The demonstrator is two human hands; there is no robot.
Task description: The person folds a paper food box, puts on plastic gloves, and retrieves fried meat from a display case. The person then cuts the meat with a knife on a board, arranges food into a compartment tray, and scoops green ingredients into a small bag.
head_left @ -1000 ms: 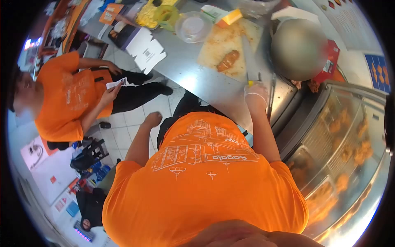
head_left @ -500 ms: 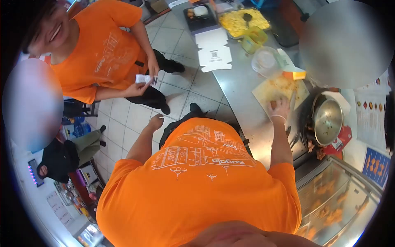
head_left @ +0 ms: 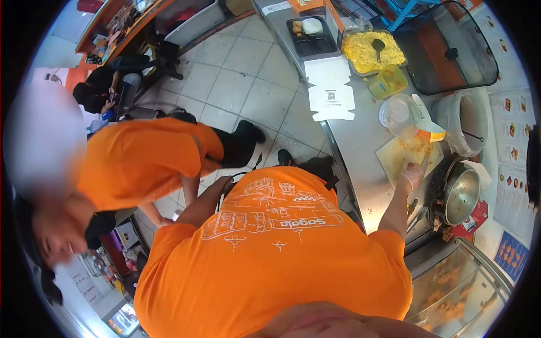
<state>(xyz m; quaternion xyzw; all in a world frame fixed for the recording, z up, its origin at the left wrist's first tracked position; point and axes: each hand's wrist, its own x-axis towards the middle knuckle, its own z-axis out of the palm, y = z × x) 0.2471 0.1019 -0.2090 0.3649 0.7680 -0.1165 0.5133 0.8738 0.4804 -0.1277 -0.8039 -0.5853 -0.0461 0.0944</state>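
Note:
My right hand (head_left: pixel 410 176), in a clear glove, is over the near part of a pale cutting board (head_left: pixel 389 158). Its fingers are closed around a brown fried piece, which they mostly hide. A knife (head_left: pixel 425 160) lies on the board just beyond the hand, among orange-brown crumbs. My left hand (head_left: pixel 224 183) is low beside my waist, away from the counter, its fingers too hidden to read. A clear round tub (head_left: pixel 399 111) and an open orange-and-white carton (head_left: pixel 430 133) stand at the board's far edge.
On the steel counter (head_left: pixel 360 141) are a tray of yellow food (head_left: pixel 363 52), a yellow-green container (head_left: pixel 389 82) and an open meal box (head_left: pixel 331 93). A metal pan (head_left: pixel 462 194) is at right, above a glass food case (head_left: pixel 459 287). A co-worker in orange (head_left: pixel 146 160) stands close at my left.
My right hand has gone from near the counter edge to the board, onto the fried piece. The co-worker has turned and come closer. My view has swung, showing more of the counter.

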